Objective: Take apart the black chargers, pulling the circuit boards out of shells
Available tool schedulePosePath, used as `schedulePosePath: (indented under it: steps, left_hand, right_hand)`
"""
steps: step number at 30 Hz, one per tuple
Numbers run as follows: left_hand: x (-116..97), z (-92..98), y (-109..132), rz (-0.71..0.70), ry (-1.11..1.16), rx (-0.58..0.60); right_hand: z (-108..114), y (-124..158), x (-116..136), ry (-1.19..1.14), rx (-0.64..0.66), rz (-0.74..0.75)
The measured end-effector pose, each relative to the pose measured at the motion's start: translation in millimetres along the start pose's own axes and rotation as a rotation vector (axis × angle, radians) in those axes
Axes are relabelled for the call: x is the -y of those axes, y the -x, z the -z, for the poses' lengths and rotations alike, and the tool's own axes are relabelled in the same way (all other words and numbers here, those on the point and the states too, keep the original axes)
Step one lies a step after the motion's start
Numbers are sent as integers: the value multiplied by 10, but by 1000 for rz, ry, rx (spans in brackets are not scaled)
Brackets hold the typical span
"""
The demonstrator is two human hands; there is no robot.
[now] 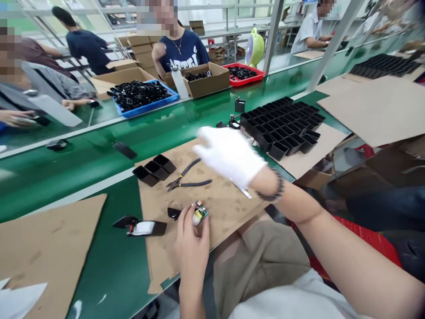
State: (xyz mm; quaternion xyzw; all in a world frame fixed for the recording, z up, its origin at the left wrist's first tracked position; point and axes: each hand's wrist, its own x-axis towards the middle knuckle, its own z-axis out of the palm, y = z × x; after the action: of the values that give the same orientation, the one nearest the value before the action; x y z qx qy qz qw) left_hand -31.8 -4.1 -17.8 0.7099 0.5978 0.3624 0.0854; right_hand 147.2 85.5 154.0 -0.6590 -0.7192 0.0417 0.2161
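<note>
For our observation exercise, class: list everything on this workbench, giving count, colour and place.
cardboard mat: one, brown, on the green belt
pliers: one, dark, mid-mat
open cases: three, black, mat's far-left corner
compartment tray: one, black, right of mat
parts tray: one, blue, belt's far side
circuit board: one, green, in left hand
left hand: one, bare, gripping the circuit board
right hand: one, white-gloved, blurred, above the mat

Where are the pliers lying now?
In the head view, the pliers lie on the cardboard sheet, just right of three black shells and left of the gloved right hand.
</note>
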Motion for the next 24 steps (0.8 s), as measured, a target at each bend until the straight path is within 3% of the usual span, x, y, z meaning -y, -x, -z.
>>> schedulePosePath:
  steps: [2, 4, 7, 9, 13, 17, 20, 24]
  left_hand:
    - [-5, 0, 11, 5, -29, -8]
    - [-9, -1, 12, 1, -72, -4]
    - [-32, 0, -6, -17, -170, 4]
    - [-60, 5, -26, -29, -255, 7]
    - [-109, 16, -50, -64, -357, 4]
    - [-117, 11, -42, -51, -385, 21]
    - [-103, 0, -38, -22, -395, 19]
    - [-98, -8, -44, -16, -383, 37]
  right_hand:
    - [255, 347, -714, -28, -175, -277]
    - [407, 696, -1438, -30, -267, -619]
    - [376, 1089, -2290, -26, -371, -829]
    - [195, 1189, -2647, -68, -446, -889]
    - [-241, 971, -2985, -155, -576, -951]
    - [-463, 599, -3091, -190, -683, -954]
    - [-473, 525, -3092, -182, -712, -949]
    - [-250, 672, -3030, -86, -691, -873]
